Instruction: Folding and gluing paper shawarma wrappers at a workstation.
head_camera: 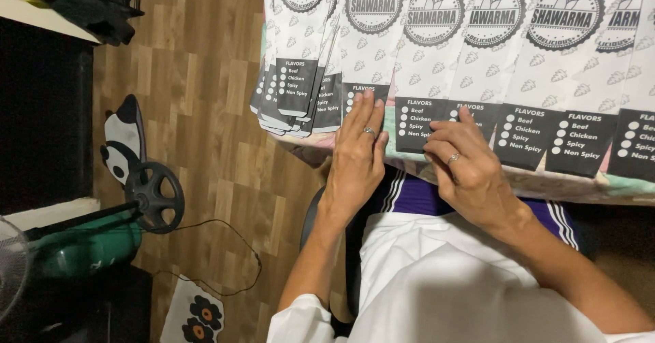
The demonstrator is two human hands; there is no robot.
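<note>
Head camera looks straight down on a table edge (477, 182) covered with a pale patterned cloth, where a row of long white paper sleeves (491, 63) lies side by side, each printed with a round dark seal and ending in a black panel with white dots at the near end. The row runs from about the middle to the right edge of the view, the sleeves overlapping one another slightly.

At the left end of the row sits a fanned stack of the same sleeves (297, 90), their black ends hanging just over the table's corner.

The left hand (358, 155) lies flat, fingers straight and together, palm down on the black end of the sleeve just right of the stack; it grips nothing. A ring shows on one finger.

The right hand (467, 165) rests just beside it to the right, fingers bent and pressed down on the near end of the next sleeve (416, 121), thumb tucked in toward the left hand. Whether it pinches the paper or only presses on it, I cannot tell. It wears a ring too.

Below the hands are the person's white shirt and purple shorts with white stripes.

On the wooden floor (205, 111) to the left stand a fan on a green base (89, 247), a black wheel-shaped part (155, 197), a panda-shaped slipper (123, 138) and a thin black cable (239, 247).
</note>
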